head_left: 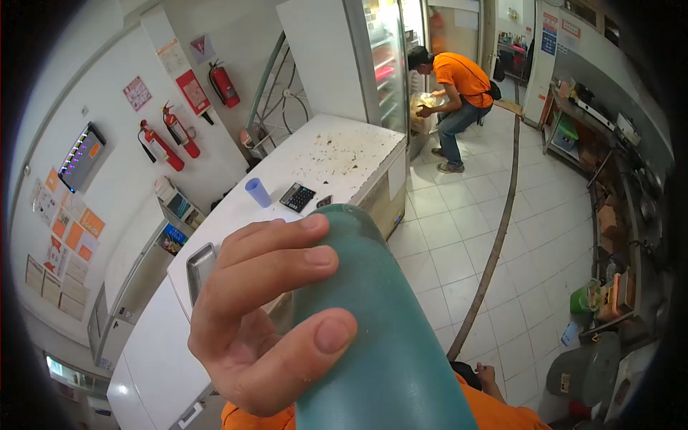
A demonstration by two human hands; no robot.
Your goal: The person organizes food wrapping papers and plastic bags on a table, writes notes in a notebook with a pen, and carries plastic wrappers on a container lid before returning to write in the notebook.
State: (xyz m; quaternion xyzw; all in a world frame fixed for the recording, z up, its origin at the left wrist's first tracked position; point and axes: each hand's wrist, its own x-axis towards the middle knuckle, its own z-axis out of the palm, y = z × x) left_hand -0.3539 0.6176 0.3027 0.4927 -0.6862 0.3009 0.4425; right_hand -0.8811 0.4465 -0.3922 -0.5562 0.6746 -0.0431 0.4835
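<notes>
A large teal-green bottle [380,322] fills the lower middle of the view, its rounded far end pointing away from me. My left hand [265,308] is wrapped around its left side, fingers over the top and thumb on the near side. The bottle's near end runs out of the frame. Low at the right, beside my orange clothing [494,412], my right hand [486,375] hangs down small and partly seen. Its fingers look loosely apart, and I see nothing in them. A dark object lies just left of it.
A white counter [337,136] holds a blue cup [257,192], a calculator [297,197] and a metal tray [201,269]. A person in orange [462,79] bends at an open glass-door fridge [387,64]. A dark hose-like strip [497,251] crosses the tiled floor. Shelves [584,129] line the right.
</notes>
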